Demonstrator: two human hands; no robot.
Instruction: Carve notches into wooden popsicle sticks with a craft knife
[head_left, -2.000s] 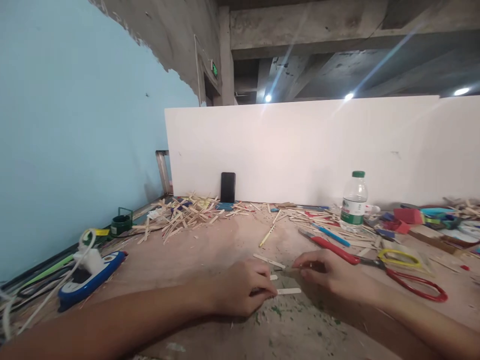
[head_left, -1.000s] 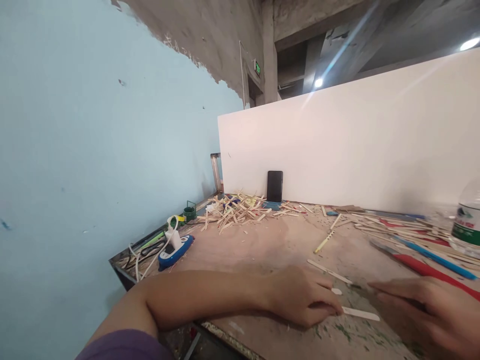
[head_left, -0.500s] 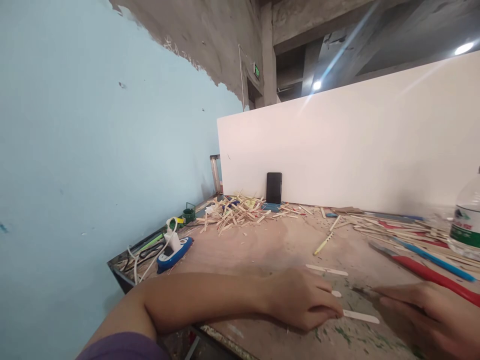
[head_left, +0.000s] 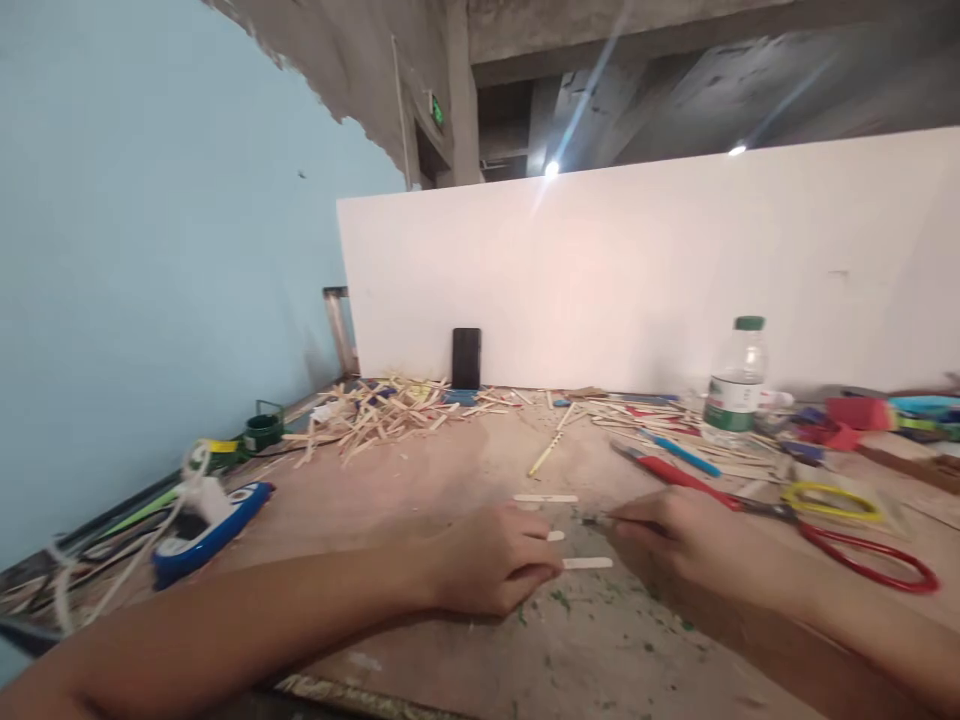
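My left hand (head_left: 495, 560) rests on the table with its fingers curled down over a flat wooden craft stick (head_left: 589, 563), whose right end sticks out. The rounded end of a second craft stick (head_left: 555, 536) shows beside the fingers; its other part is hidden under the hand. A third craft stick (head_left: 546, 498) lies just beyond, apart from the others. To the right, my right hand (head_left: 679, 530) is closed in a pinch around a thin tool with a small dark tip (head_left: 589, 519), which points left toward the sticks. Most of that tool is hidden by the fingers.
Scissors with red and yellow handles (head_left: 832, 500) lie beyond my right hand, near a blue pen-like tool (head_left: 686, 455) and a bottle (head_left: 731, 400). Piled sticks (head_left: 382, 420) and an upright phone (head_left: 466, 358) stand at the back. A blue power strip (head_left: 214, 535) sits left.
The view has swung to the right, bringing the whole bottle and scissors into sight. Both hands keep nearly the same places by the sticks, the left still pressing down and the right still pinching.
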